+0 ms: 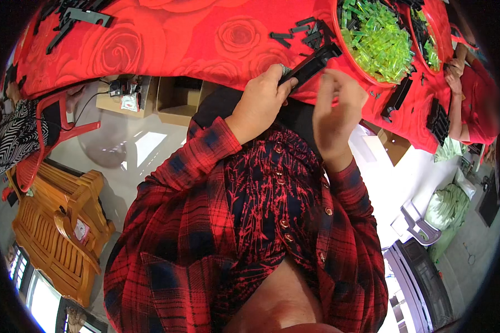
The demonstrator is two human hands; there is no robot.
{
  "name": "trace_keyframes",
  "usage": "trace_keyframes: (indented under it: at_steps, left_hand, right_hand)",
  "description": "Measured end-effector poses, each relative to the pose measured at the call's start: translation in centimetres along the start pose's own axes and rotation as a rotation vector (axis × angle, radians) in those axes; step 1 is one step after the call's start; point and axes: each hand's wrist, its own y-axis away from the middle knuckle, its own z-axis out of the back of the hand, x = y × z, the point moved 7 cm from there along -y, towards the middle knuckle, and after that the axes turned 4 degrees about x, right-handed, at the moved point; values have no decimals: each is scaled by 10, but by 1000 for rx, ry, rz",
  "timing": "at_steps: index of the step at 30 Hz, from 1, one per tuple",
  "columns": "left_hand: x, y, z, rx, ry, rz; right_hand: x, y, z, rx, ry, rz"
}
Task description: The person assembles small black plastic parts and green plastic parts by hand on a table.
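My left hand (259, 102) is closed around a long black plastic part (311, 66), thumb on top, and holds it tilted at the table's front edge. The part's far end, with a notch in it, points up and to the right. Beside it, my right hand (340, 108) is smeared by motion, and whether its fingers hold anything does not show. Small black strips (311, 34) lie loose on the table just beyond the held part. A red-rimmed bowl (343, 47) close by is heaped with small, clear yellow-green pieces (375, 41) like spirit-level vials.
A red rose-patterned cloth (178, 44) covers the table. More black parts (89, 16) lie at the far left, others (397, 100) at the right. A second red bowl (428, 64) stands right of the first. A co-worker's hand (454, 75) is at the right edge.
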Motion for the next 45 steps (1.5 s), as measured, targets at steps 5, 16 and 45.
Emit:
trace_keyframes:
  at_steps: [5,16,45]
  left_hand:
    - [-4,6,-4,66,185,61]
    - [-6,10,-2,54,259,106]
    - [-12,19,8,31,243,80]
  right_hand:
    - [-26,-7,-9,-45,-164,-120]
    - [-23,-12,-28,168,-304,-248]
    - [7,3,-23,101,-132,-122]
